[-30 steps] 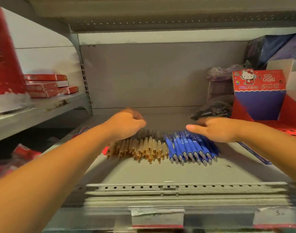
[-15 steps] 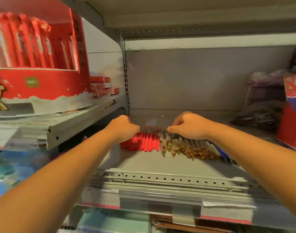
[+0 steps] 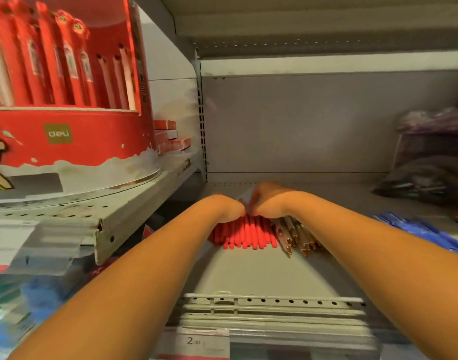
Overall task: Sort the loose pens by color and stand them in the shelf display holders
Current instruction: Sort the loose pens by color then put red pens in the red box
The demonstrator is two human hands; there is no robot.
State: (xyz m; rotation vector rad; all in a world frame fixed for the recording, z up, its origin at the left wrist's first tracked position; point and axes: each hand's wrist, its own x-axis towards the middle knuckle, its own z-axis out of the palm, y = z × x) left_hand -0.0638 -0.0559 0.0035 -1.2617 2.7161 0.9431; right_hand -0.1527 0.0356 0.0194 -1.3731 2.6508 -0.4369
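The left hand (image 3: 226,207) and right hand (image 3: 270,201) have moved in from the other colour rows and now meet, knuckles touching, over the far ends of the red plastic pens (image 3: 244,235) lying flat on the grey metal shelf (image 3: 261,274). The right hand's fingers curl round those ends. The left's are hidden behind its wrist, so its grip cannot be told. Red looks to be gathered first. Of the 3 loose groups, the clear brown gold-tipped pens (image 3: 296,236) lie just beside the right wrist and the blue pens (image 3: 425,233) well apart.
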